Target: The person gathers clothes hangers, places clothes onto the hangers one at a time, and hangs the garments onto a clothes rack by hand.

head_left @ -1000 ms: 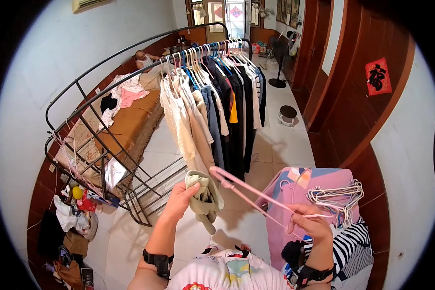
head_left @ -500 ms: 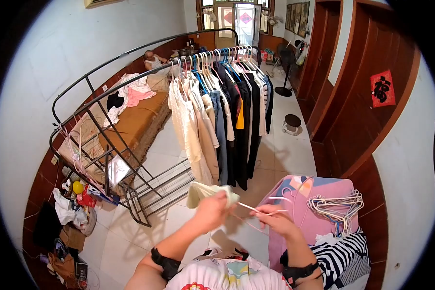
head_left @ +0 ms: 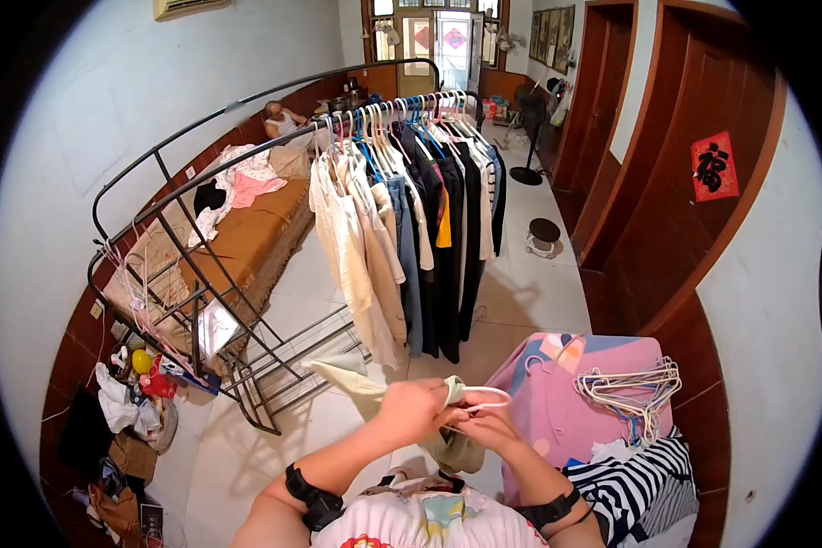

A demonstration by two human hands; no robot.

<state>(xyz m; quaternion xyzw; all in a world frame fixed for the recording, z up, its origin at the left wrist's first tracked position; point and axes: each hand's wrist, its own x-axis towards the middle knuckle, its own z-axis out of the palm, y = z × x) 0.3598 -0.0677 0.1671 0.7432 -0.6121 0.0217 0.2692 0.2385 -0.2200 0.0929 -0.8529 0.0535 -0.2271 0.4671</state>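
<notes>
In front of my body both hands come together around a pale green garment [head_left: 352,382]. My left hand [head_left: 413,407] is closed on its cloth, with one end sticking out to the left and another part hanging below. My right hand [head_left: 486,424], close against the left, grips a white clothes hanger [head_left: 495,394] whose curved end shows above the fingers. Most of the hanger is hidden by the hands and cloth. Beyond them, many shirts and trousers [head_left: 420,247] hang in a row on a black metal rack [head_left: 173,203].
At right, a pink padded surface [head_left: 548,402] holds a pile of hangers [head_left: 635,388] and a striped garment [head_left: 626,484]. Bags and clutter [head_left: 137,402] lie on the left floor. A person [head_left: 283,121] is by the bed [head_left: 247,228]. A stool [head_left: 543,236] and fan [head_left: 530,128] stand farther back.
My hands have come closer together, the right moving left toward the garment. The hanger now sits mostly within the cloth, and the garment has spread out to the left and below.
</notes>
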